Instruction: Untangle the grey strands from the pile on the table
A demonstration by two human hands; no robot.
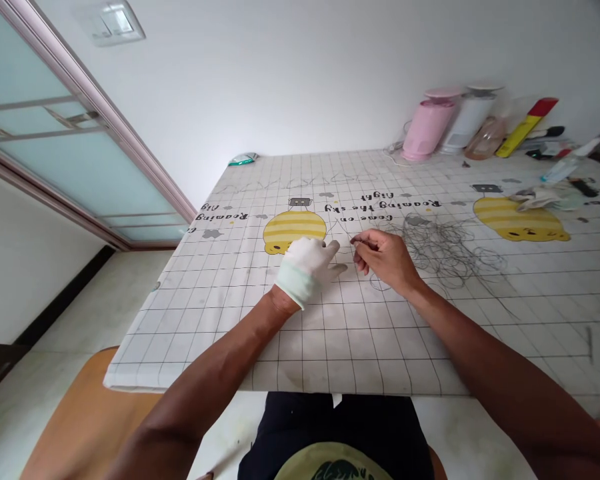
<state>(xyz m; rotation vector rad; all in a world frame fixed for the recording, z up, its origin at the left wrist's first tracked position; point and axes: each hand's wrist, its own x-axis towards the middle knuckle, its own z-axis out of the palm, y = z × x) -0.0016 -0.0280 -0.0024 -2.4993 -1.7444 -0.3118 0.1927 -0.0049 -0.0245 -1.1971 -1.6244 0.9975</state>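
Note:
My left hand [310, 263] wears a white glove with a pale green cuff. Its thumb and forefinger are apart, and nothing shows between them; the other fingers are curled under and partly hidden. Close by on the right, my bare right hand [383, 257] pinches with thumb and fingertips. A fine dark wire seems to run from that pinch, though it is very thin here. Beside my right hand lies a loose tangle of thin wire [445, 250], its coils spreading over the tablecloth. Several bent wire pieces [300, 181] lie in a row towards the far edge.
The checked tablecloth [220, 320] carries printed yellow bears. Along the wall stand a pink cylindrical device [429, 127], a white one [469, 123], a bottle [485, 138] and a yellow-red box [527, 127]. Another glove [545, 198] lies right. A brown stool [90, 413] is at lower left.

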